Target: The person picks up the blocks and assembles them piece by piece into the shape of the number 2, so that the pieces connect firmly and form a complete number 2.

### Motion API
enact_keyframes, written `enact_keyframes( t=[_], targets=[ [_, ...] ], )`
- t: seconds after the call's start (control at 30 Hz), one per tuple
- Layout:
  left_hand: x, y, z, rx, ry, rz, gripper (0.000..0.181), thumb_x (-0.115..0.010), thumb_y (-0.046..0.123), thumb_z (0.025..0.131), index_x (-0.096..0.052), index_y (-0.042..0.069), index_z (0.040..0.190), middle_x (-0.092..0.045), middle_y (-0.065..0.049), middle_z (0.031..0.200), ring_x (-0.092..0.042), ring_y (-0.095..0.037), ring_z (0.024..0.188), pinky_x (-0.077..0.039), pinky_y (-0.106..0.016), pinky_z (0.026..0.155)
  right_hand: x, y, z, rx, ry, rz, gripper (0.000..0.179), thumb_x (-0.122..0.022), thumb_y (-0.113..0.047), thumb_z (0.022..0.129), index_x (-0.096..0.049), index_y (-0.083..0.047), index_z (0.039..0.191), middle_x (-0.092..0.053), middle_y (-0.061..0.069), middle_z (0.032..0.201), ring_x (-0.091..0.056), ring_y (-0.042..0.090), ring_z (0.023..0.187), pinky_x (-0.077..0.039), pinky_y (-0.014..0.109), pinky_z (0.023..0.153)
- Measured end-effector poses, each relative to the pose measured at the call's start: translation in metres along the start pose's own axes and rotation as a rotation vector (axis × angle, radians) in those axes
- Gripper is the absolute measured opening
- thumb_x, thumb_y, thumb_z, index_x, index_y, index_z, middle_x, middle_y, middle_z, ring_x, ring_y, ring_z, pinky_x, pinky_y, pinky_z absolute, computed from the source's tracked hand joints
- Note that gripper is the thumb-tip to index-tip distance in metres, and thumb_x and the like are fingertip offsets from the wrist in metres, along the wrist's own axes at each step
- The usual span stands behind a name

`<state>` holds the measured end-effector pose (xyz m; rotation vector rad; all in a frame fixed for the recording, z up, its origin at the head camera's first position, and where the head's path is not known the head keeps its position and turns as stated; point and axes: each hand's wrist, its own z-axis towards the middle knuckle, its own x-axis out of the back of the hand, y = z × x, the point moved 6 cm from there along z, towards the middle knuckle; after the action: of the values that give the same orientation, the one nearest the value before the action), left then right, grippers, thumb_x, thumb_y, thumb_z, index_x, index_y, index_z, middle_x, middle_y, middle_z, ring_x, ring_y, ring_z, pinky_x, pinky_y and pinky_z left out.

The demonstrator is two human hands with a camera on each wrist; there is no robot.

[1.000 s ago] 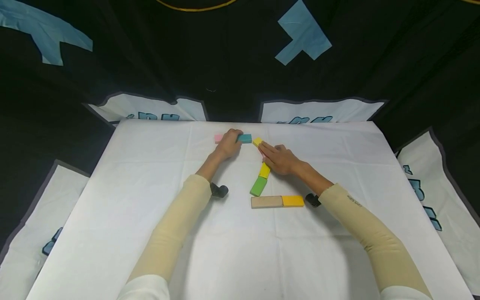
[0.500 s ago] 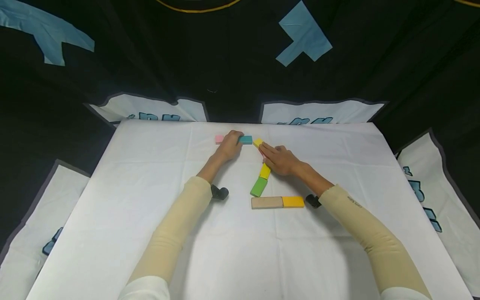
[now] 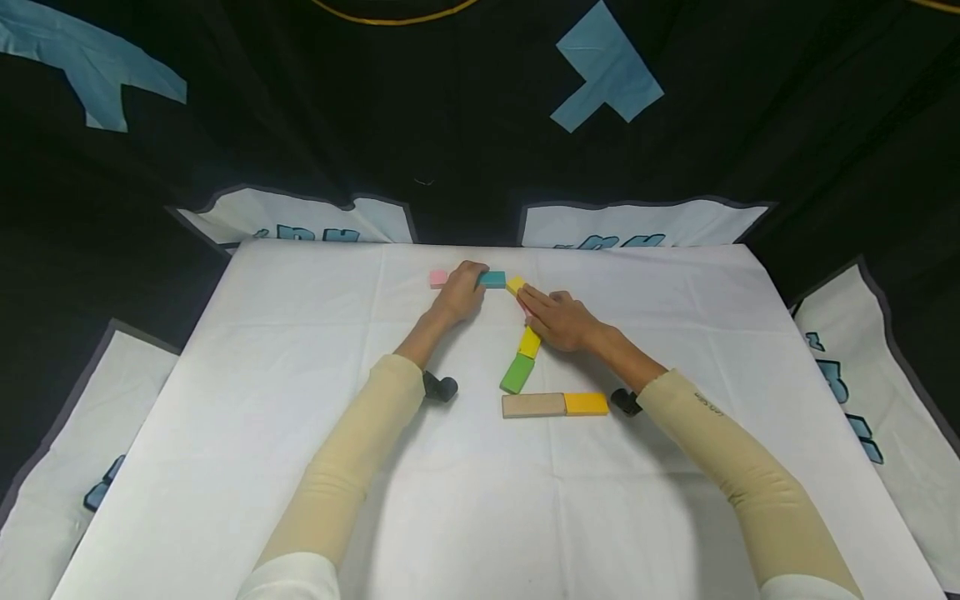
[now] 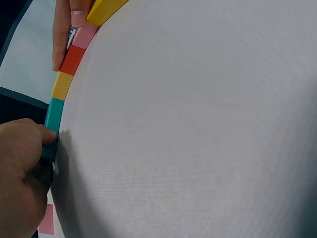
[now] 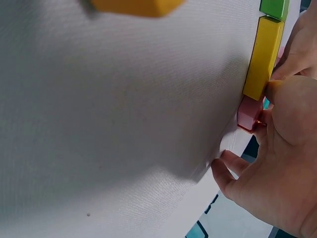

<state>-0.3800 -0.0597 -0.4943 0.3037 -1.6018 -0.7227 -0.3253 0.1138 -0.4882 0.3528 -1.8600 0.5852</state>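
Observation:
On the far part of the white table, my left hand (image 3: 459, 293) pinches a teal block (image 4: 54, 114), thumb on its near side. The teal block's end meets a small yellow block (image 3: 514, 285). From there a curved row continues through a red block (image 4: 73, 60), a pink block (image 4: 85, 35), a longer yellow block (image 5: 263, 57) and a green block (image 3: 517, 372). My right hand (image 3: 561, 318) lies along this row, its extended fingers touching the red and pink blocks and its thumb at the longer yellow block. Behind my left hand a pink block (image 3: 438, 279) shows partly.
A plain wooden block (image 3: 533, 405) and an orange-yellow block (image 3: 586, 403) lie end to end just nearer than the green block. The white cloth (image 3: 480, 517) covers the table, whose far edge runs close behind both hands. Dark curtains hang beyond it.
My left hand has slid the teal block slightly right, closing the small gap to the yellow block. My right hand has stayed in place on the row.

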Motion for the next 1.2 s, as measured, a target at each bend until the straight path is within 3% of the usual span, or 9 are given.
enact_keyframes(
  t=[0.43,0.63,0.77,0.9,1.2],
  targets=[
    [0.000,0.003,-0.001,0.009,-0.025,-0.001,0.048,-0.050,0.010,0.103,-0.042,0.003,0.149,-0.039,-0.015,0.153,-0.035,-0.027,0.142,-0.028,-0.036,0.116,0.000,0.000,0.000,-0.004,-0.008,-0.005,0.059,-0.033,-0.034,0.110,-0.010,-0.014,0.161,-0.007,0.004,0.167,-0.025,0.042,0.143,-0.027,0.057,0.113],
    [0.013,0.008,-0.006,0.004,0.007,-0.054,0.053,-0.052,0.012,0.101,-0.040,0.008,0.152,-0.036,-0.014,0.156,-0.032,-0.027,0.144,-0.026,-0.038,0.117,0.000,0.000,0.000,-0.012,-0.008,0.002,0.060,-0.033,-0.034,0.110,-0.010,-0.015,0.161,-0.006,0.004,0.167,-0.026,0.043,0.142,-0.028,0.057,0.113],
    [0.026,0.008,-0.008,-0.036,0.050,-0.074,0.054,-0.054,0.012,0.100,-0.039,0.006,0.151,-0.037,-0.015,0.155,-0.033,-0.028,0.144,-0.026,-0.037,0.117,0.000,0.001,0.000,-0.021,-0.009,-0.005,0.060,-0.032,-0.035,0.110,-0.010,-0.016,0.161,-0.006,0.003,0.167,-0.026,0.043,0.143,-0.029,0.058,0.112],
    [0.036,-0.003,-0.009,-0.052,0.083,-0.089,0.052,-0.055,0.010,0.100,-0.040,0.003,0.150,-0.039,-0.017,0.153,-0.033,-0.029,0.143,-0.025,-0.037,0.117,0.001,0.000,-0.001,-0.022,-0.010,0.019,0.059,-0.033,-0.035,0.110,-0.011,-0.016,0.161,-0.007,0.003,0.167,-0.025,0.042,0.143,-0.028,0.057,0.113],
    [0.052,-0.038,-0.019,0.018,0.094,-0.085,0.065,-0.063,0.013,0.095,-0.034,-0.005,0.151,-0.040,-0.024,0.151,-0.031,-0.038,0.143,-0.021,-0.041,0.118,0.003,-0.001,-0.003,-0.015,0.004,0.027,0.059,-0.034,-0.034,0.109,-0.013,-0.014,0.161,-0.010,0.005,0.166,-0.026,0.044,0.142,-0.028,0.058,0.112]
  ],
)
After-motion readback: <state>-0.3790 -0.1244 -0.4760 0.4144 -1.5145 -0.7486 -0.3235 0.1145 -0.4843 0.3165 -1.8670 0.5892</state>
